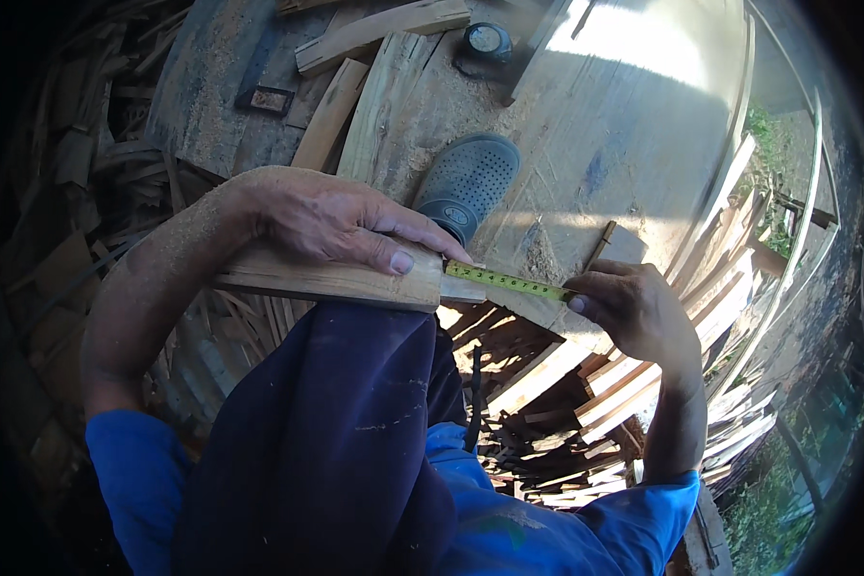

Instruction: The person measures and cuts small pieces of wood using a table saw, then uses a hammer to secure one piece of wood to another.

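Note:
A wooden board [355, 278] lies across my raised knee, a narrower pale tongue jutting from its right end. My left hand [331, 226] grips it from above, thumb on the top face. Its index finger reaches past the board's end to the tip of a yellow tape measure [509, 280]. The tape runs rightward in a straight line from there to my right hand [619, 305], which pinches it between thumb and fingers. Whatever part of the tape measure lies inside that hand is hidden.
My grey perforated shoe [475, 178] stands on a sawdust-strewn wooden surface [586, 163]. Beyond it lie loose boards [384, 106], a dark round object [488, 43] and a small dark block [266, 100]. Stacked wood strips [634, 384] sit at right; scraps [77, 192] heap at left.

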`<action>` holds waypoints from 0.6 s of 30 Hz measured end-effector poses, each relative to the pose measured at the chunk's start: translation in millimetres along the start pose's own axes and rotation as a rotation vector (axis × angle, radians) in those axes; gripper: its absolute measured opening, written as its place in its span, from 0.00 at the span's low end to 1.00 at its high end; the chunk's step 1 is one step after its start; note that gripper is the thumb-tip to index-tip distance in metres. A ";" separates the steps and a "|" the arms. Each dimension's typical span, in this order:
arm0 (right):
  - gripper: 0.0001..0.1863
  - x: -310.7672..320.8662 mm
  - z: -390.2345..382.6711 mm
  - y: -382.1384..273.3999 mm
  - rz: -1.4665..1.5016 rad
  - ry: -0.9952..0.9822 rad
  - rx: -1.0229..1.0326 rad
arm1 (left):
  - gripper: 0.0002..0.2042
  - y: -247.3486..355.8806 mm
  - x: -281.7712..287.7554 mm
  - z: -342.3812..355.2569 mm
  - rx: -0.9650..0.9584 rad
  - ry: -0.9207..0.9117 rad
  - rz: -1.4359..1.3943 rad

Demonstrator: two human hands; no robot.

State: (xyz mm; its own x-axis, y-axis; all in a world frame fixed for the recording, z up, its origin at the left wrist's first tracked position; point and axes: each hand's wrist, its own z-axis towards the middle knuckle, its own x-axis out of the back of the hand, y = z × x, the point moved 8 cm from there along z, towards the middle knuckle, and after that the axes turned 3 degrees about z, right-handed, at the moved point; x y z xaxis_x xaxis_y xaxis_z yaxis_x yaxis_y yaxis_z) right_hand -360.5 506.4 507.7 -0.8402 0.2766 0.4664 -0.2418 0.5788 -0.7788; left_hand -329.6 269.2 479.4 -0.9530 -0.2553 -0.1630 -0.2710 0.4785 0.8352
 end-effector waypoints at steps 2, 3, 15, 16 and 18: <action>0.10 -2.0 3.6 0.7 0.021 -0.014 -0.002 | 0.27 0.3 -0.6 0.8 0.002 -0.014 -0.037; 0.10 -3.4 5.3 0.1 0.035 -0.025 0.001 | 0.27 -0.3 0.6 0.2 0.038 -0.009 -0.047; 0.11 -16.9 28.3 -7.4 0.064 0.021 0.082 | 0.27 -7.7 2.5 2.4 0.080 -0.020 -0.181; 0.11 -17.4 28.8 -8.2 0.066 0.020 0.082 | 0.27 -7.1 2.5 2.1 0.080 -0.021 -0.186; 0.09 -15.5 29.9 -12.2 0.065 0.051 0.104 | 0.27 -6.6 2.3 0.6 0.081 -0.017 -0.189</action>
State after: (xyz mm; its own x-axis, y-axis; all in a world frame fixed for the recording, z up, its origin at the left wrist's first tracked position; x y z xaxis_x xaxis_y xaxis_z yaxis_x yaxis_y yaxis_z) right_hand -359.0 472.1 497.5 -0.8304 0.3511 0.4326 -0.2393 0.4764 -0.8460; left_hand -330.1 265.9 473.2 -0.8863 -0.3328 -0.3220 -0.4543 0.4901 0.7439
